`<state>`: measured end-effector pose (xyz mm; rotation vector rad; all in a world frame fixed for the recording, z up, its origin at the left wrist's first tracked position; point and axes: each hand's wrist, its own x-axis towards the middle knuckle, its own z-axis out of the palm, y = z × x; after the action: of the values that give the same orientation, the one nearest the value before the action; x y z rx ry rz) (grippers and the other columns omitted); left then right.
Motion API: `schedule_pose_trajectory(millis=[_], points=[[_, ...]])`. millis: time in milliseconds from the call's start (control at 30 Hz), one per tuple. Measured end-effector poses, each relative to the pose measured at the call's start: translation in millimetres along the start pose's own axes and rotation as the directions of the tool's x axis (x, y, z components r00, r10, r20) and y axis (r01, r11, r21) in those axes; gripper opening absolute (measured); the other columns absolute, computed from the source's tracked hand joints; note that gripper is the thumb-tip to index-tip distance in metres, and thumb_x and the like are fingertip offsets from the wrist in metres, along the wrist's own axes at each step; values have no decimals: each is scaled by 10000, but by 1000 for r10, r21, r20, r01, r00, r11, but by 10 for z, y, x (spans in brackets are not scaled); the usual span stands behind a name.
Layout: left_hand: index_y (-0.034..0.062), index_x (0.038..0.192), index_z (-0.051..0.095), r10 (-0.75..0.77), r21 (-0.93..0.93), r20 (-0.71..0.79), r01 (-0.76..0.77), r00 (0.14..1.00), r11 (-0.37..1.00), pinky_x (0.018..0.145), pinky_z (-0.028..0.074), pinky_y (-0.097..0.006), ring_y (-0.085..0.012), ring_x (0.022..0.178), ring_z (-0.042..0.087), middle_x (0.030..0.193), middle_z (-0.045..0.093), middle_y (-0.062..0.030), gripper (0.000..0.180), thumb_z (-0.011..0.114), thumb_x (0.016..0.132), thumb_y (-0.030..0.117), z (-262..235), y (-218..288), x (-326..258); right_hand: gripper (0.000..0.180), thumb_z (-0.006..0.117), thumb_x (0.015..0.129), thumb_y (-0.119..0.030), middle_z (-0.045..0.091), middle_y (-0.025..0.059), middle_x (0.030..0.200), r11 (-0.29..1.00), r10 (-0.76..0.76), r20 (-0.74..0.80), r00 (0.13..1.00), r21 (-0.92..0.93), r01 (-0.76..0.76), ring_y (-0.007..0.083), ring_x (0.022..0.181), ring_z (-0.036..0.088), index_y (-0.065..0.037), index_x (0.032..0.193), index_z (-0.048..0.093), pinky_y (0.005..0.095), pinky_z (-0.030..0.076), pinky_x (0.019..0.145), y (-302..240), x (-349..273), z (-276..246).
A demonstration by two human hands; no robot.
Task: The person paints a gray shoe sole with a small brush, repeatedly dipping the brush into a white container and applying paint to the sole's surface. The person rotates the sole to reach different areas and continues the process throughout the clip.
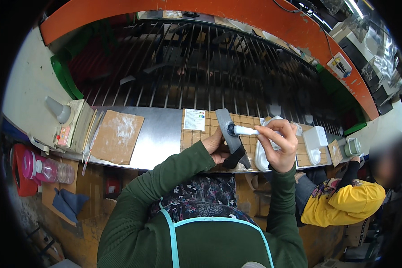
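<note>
My left hand (215, 146) grips a long grey shoe sole (224, 120) with a black strap-like part (233, 157) at its near end; it looks like a sandal. The sole is held tilted above the bench's front edge. My right hand (279, 142) pinches the white handle of a brush (246, 130) between thumb and fingers. The brush's dark bristles touch the sole's inner face near its middle. Partly hidden behind my right hand, a white plastic container (261, 157) stands on the brown cardboard (194, 139) covering the bench.
Beyond the bench runs a rack of metal rollers (165, 76) under an orange frame (201, 6). At left are a cardboard sheet (117, 137), a grey control box (78, 120) and a pink bottle (49, 169). Rightward stand another white container (316, 142) and a co-worker in yellow (344, 203).
</note>
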<state>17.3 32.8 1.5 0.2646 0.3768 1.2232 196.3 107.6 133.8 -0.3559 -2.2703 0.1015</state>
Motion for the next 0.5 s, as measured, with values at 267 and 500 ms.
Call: schedule_pose_trajectory(millis=[267, 500], points=[[112, 1229, 541, -109, -116, 100, 120, 989, 986, 941, 510, -512, -259, 1085, 597, 1170, 592, -110, 726, 651, 748, 644, -35, -175, -68, 270, 790, 675, -77, 622, -2, 833, 999, -35, 21, 999, 1, 35, 142, 694, 519, -146, 935, 765, 321, 285, 715, 49, -43, 12], [118, 1250, 509, -188, -30, 32, 189, 982, 982, 957, 493, -537, -270, 1143, 581, 1189, 590, -125, 806, 464, 771, 766, 103, -234, -151, 275, 789, 668, -62, 623, 6, 845, 1000, -28, 59, 998, 6, 28, 148, 722, 533, -136, 932, 765, 329, 304, 723, 99, -126, 15]])
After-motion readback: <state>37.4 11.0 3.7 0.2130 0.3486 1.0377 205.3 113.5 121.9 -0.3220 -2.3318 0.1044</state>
